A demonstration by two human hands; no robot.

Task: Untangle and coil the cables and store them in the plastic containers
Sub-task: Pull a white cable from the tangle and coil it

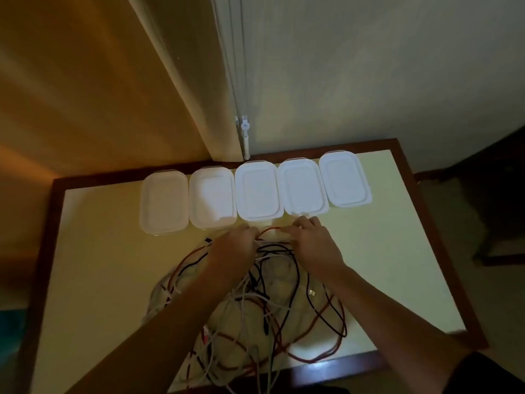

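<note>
A tangle of red, black and white cables point(255, 308) lies on the pale table point(93, 265), spilling over its near edge. Several white lidded plastic containers point(257, 190) stand in a row along the far side. My left hand point(235, 245) and my right hand point(312, 240) are at the far end of the tangle, just in front of the containers. A short arc of red cable point(268, 231) stretches between them, and each hand pinches one end of it. A loose USB plug point(312, 293) shows under my right forearm.
The table has a dark wooden rim point(420, 211) and sits in a corner. A cream curtain point(176, 81) and a white wall lie behind it, with a small white fitting point(245, 129) at the wall. A dark piece of furniture point(497, 209) stands to the right.
</note>
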